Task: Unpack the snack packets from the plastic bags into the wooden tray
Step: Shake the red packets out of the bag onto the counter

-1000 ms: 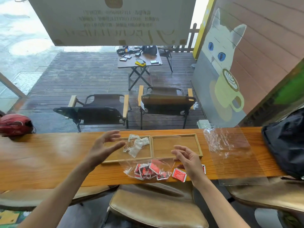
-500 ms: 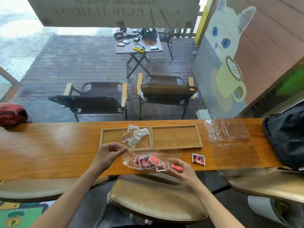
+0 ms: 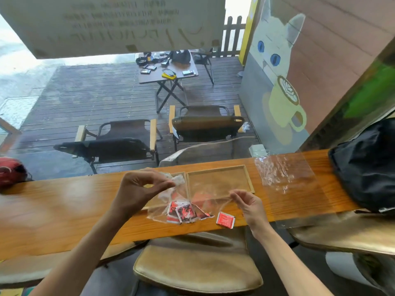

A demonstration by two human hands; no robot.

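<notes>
both hands lifted: left hand [image 3: 141,189] and right hand [image 3: 249,205] pinch plastic bag [image 3: 205,195]; red packets [image 3: 184,212] blurred inside.

A black bag [image 3: 367,165] rests on the right end of the wooden counter [image 3: 53,206], a red helmet [image 3: 10,170] at its left end. Beyond it, two folding chairs [image 3: 119,142] face a cluttered folding table [image 3: 168,71] on the dark deck. A cat mural [image 3: 277,67] with a latte cup covers the right wall. A tan cushioned stool [image 3: 196,263] sits below.

A café: cat-with-latte mural [image 3: 280,82], deck chairs [image 3: 205,122], wooden counter [image 3: 64,201].
</notes>
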